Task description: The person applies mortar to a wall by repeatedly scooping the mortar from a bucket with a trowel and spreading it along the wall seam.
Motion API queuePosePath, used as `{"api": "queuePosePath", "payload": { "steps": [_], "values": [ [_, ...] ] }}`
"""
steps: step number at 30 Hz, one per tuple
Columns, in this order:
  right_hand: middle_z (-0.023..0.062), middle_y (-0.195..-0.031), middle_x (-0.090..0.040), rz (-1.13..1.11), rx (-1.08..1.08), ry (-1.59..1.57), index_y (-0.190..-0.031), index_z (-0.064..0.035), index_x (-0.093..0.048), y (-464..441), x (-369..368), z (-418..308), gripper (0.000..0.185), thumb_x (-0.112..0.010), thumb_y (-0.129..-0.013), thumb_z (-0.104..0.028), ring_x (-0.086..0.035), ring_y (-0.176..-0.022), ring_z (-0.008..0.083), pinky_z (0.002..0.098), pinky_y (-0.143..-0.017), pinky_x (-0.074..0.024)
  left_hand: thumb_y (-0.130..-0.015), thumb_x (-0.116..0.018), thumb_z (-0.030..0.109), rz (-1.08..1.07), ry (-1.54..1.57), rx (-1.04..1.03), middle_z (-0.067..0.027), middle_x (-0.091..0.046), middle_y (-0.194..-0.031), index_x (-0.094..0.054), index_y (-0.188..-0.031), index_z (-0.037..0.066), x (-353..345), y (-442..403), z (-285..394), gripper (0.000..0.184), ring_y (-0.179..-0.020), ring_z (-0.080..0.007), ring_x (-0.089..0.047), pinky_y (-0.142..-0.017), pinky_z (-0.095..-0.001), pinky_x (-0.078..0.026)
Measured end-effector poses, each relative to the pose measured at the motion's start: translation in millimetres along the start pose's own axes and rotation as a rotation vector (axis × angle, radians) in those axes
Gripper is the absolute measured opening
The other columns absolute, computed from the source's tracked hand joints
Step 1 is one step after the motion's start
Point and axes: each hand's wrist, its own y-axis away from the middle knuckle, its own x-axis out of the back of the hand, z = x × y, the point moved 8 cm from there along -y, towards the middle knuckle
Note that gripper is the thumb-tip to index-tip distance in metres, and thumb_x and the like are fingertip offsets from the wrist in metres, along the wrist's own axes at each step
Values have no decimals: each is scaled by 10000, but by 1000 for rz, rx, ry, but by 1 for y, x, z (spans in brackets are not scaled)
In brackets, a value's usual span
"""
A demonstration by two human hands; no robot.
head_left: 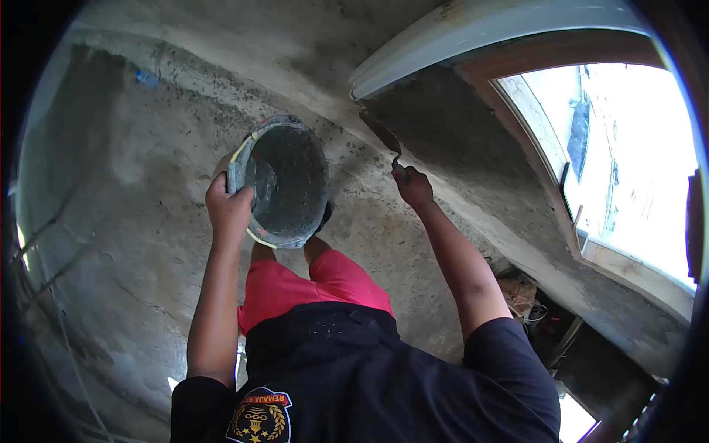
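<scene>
My left hand (pixel 229 207) grips the near left rim of a mortar-crusted bucket (pixel 284 184), thumb over the edge. The bucket is tilted so that its dark inside faces me, with a little wet grey material visible in it. Away to the right, my right hand (pixel 413 186) is closed round the handle of a trowel (pixel 381 133). The blade lies close to the grey wall (pixel 450 125), below a white pipe; whether it touches the wall I cannot tell.
A white pipe (pixel 473 33) curves along the upper right, beside a wood-framed window (pixel 517 133). Rough concrete floor (pixel 148 244) spreads around my legs. A small blue item (pixel 146 78) lies at the far left. Clutter, including a brownish bag (pixel 518 295), stands low on the right.
</scene>
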Motion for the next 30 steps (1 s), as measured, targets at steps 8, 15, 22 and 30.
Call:
{"api": "queuePosePath", "payload": {
  "steps": [8,15,22,30],
  "values": [
    [214,-939,-665,67,97,145,-1112,-63,-608,-35,-4,-3,447,-496,-958,-468,-655,-886,430,519,-771,-522,-709,-587,32,18,13,61,-74,-648,-816,-627,-916,-48,3,6,-19,226,-730,-136,-576,-715,-314,-485],
    [207,-936,-644,102,76,324,-1372,-207,-455,-33,-23,2,406,-421,-1000,-367,-658,-886,419,533,-700,-538,-704,-596,43,-9,51,50,-75,-652,-812,-633,-923,-49,1,3,-37,240,-741,-141,-586,-724,-313,-489],
    [191,-935,-662,106,90,291,-1354,-235,-495,-22,-43,-8,382,-466,-995,-362,-680,-825,406,521,-682,-557,-689,-617,62,-3,15,21,-91,-610,-730,-592,-831,-29,-8,2,-44,171,-671,-143,-551,-666,-336,-482],
    [171,-920,-651,173,17,317,-1358,-214,-490,-31,-22,5,394,-461,-998,-369,-680,-833,366,501,-665,-555,-695,-601,40,-34,1,28,-77,-587,-713,-573,-817,-30,-8,-1,-39,143,-653,-134,-527,-643,-322,-473]
  ]
}}
